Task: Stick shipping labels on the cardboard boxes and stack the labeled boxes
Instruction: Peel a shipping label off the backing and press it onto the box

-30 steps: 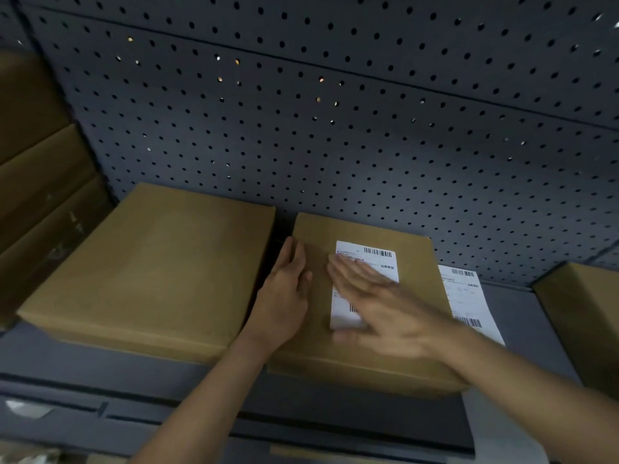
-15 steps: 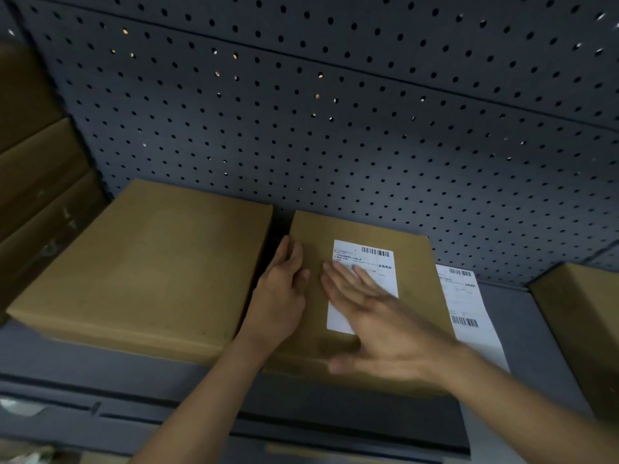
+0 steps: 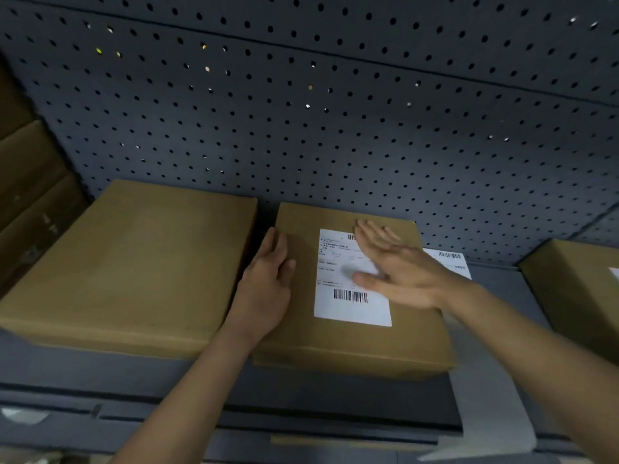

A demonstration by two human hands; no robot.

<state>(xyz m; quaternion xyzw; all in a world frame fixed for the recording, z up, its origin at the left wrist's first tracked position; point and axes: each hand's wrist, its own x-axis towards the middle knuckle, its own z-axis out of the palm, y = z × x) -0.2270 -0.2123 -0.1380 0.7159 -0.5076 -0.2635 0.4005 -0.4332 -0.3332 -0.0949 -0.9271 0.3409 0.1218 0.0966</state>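
head view: grey pegboard (image 3: 335, 128) fills the back, bench (image 3: 495, 286) below it. plain left box (image 3: 134, 262) sits just beside the box (image 3: 351, 346), with a narrow gap between them. right box (image 3: 576, 289) is well apart at the frame edge. brown stack (image 3: 26, 195) far left. white sheet (image 3: 449, 259) with a barcode lies along the box's right side; can't tell if it goes under.

right hand (image 3: 402, 269) hides the label's far right part and is blurred. left hand (image 3: 264, 283) covers the box's left edge.

box lies flat mid-bench, long axis running from the person to the pegboard. label (image 3: 348, 306) is on the box top, same long axis, print upright to the person, barcode at the near end.

left hand flat, fingers straight and together, resting on the box. right hand flat, fingers straight and spread, over the label.
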